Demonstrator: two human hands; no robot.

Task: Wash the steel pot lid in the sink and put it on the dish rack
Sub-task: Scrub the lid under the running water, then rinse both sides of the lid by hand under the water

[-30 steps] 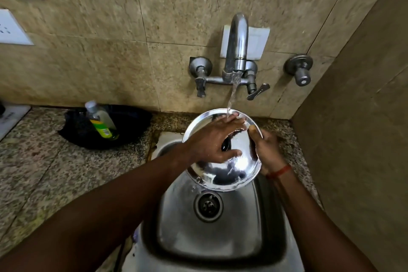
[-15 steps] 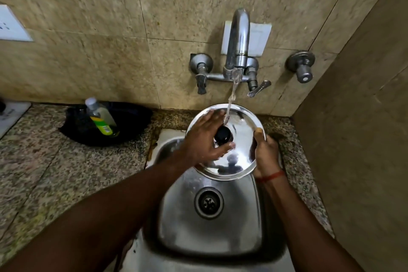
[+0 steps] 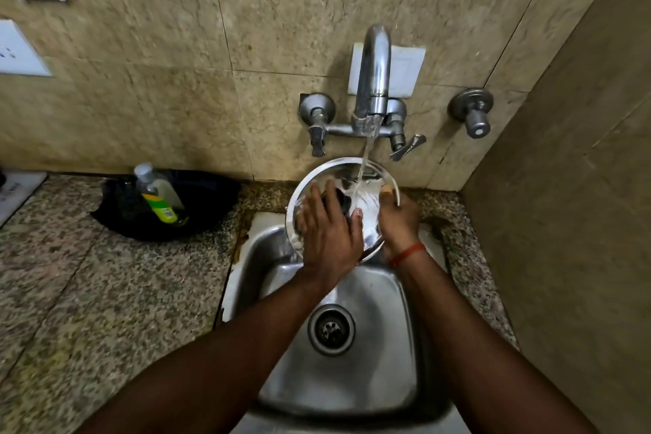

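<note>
The steel pot lid (image 3: 366,194) is held tilted above the sink (image 3: 352,380), under water running from the tap (image 3: 375,74). Its right rim is gripped by the right hand (image 3: 400,218); the left hand (image 3: 327,236) is laid flat across its face, fingers spread beside the black knob (image 3: 340,199).

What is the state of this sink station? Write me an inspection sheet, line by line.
Surface: speckled granite counter around a steel sink.
Job's things: steel lid held tilted under running water from the tap; no dish rack in view.
Clutter: bottle lying in a black pan left of the sink.
Grippers: left hand flat on the lid's face; right hand gripping its right rim.
Cables: nothing seen.
Surroundings: tiled walls, white switch plate, separate wall valve.
</note>
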